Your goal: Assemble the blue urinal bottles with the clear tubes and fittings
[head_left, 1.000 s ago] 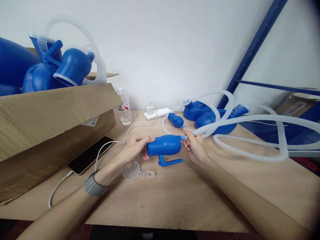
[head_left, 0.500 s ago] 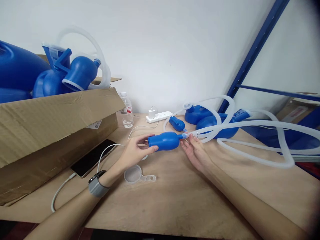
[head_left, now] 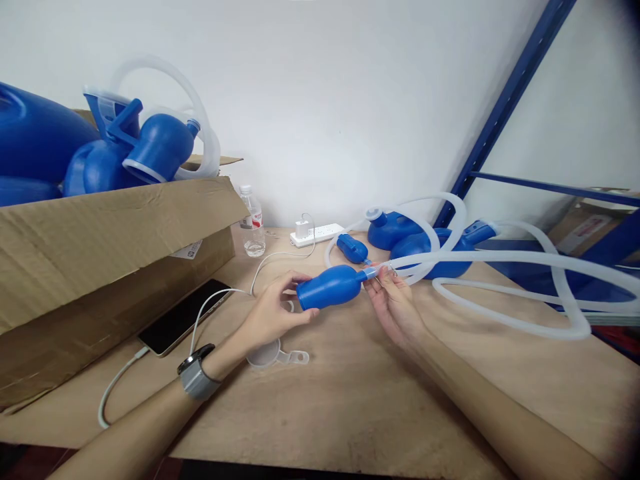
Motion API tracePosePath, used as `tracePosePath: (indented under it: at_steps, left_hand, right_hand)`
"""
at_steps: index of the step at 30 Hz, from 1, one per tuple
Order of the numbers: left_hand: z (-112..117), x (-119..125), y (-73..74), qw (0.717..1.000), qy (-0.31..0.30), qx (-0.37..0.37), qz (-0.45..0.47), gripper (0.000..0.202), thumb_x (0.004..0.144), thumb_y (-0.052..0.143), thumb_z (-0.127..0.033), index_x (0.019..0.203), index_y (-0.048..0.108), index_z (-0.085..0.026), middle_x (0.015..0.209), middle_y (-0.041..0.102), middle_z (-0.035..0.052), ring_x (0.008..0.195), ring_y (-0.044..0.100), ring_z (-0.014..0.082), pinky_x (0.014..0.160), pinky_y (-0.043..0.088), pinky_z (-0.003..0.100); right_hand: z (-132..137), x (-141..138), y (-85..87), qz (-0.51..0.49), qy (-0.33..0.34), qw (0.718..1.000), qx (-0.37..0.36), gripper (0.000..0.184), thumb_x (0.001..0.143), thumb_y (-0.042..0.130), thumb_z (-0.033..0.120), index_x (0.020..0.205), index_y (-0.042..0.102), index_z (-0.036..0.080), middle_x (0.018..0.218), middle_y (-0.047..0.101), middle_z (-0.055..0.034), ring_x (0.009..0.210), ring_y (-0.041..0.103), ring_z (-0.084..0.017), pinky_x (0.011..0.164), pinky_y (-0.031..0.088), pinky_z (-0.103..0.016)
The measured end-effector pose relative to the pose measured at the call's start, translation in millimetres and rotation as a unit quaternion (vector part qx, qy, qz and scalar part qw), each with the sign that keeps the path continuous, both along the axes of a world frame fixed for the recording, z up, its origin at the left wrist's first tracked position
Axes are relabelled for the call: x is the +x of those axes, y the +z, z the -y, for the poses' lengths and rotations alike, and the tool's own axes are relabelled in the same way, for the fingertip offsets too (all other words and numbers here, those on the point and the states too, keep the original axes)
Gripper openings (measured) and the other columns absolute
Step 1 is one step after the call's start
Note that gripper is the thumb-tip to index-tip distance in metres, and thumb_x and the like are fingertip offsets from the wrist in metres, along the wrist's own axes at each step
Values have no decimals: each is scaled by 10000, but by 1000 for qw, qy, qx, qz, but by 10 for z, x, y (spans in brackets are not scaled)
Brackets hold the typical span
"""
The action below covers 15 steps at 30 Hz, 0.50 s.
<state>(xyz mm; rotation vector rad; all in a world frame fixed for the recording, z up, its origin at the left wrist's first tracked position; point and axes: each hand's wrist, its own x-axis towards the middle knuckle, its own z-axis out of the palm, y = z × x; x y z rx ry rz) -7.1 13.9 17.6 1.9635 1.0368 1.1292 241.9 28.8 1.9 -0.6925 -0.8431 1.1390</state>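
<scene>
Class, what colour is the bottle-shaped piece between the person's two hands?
The bottle-shaped piece is plain blue; it shows best in the head view.

Counter (head_left: 320,407): pale wood-look top across the lower half of the frame
Cardboard box (head_left: 150,210): on the counter, left side of the frame
Phone (head_left: 183,319): lying flat beside the box, screen dark, cable (head_left: 273,258) plugged in
Clear cap (head_left: 265,355): lower centre-left, partly covered by a wrist
Water bottle (head_left: 255,233): upright, left of centre
Power strip (head_left: 325,235): near the wall, upper centre
Blue jugs (head_left: 397,233): right of centre, towards the back
Hose (head_left: 505,322): looped at right; contact with the counter unclear
</scene>
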Motion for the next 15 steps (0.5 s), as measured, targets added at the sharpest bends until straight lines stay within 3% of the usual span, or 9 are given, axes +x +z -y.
tracePosePath:
  at_steps: [3,6,7,9,11,12,13,15]
  left_hand:
    - [-26,-41,-29,992,28,114,-47,562,748,779,-201,1291,635,-208,1309,663,105,1171,668,266,922,619,399]
    - [-78,-100,-45,975,64,188,-96,588,768,731,-159,1342,620,-220,1281,634,96,1162,661,259,976,601,423]
    - [-96,-119,-49,969,80,206,-108,580,769,714,-142,1337,621,-217,1273,624,96,1167,657,261,1006,586,436]
    - [-128,-151,-60,958,109,230,-130,570,763,674,-104,1321,614,-208,1295,596,108,1190,645,269,1022,573,442]
    - [-149,-173,-74,950,120,246,-152,563,760,644,-89,1311,597,-197,1331,571,130,1214,632,285,1009,575,442]
    - [-154,-179,-80,945,121,256,-164,559,762,640,-93,1309,587,-193,1339,569,138,1224,625,295,1010,572,448]
    - [-154,-182,-84,939,121,269,-176,557,766,641,-103,1312,575,-189,1342,573,144,1231,620,305,1018,565,458]
    - [-140,-180,-79,925,117,297,-205,549,779,645,-127,1317,551,-188,1343,595,149,1237,612,322,1037,546,481]
  right_hand:
    - [9,17,15,81,45,996,-11,500,721,848,695,897,742,240,969,766,-35,1004,721,-212,928,595,-358]
    - [51,100,66,245,130,957,-85,679,778,643,867,811,726,193,817,751,-71,736,719,-203,688,592,-345]
    - [86,134,106,307,176,928,-114,710,805,588,881,782,720,183,771,742,-72,669,699,-187,644,575,-330]
    - [196,191,230,417,303,845,-142,690,854,567,841,796,731,174,762,749,-70,650,691,-170,628,558,-305]
    - [345,216,398,499,429,745,-110,564,877,647,737,915,766,186,829,778,-58,704,709,-171,642,552,-286]
    - [425,213,486,532,454,712,-67,485,891,678,674,966,776,204,849,785,-45,712,709,-170,633,543,-279]
    - [500,200,566,568,437,697,-7,405,919,682,609,982,781,222,848,786,-31,714,704,-167,629,531,-275]
    - [614,147,678,637,282,704,139,314,998,616,497,946,776,231,824,774,-25,730,696,-173,657,523,-289]
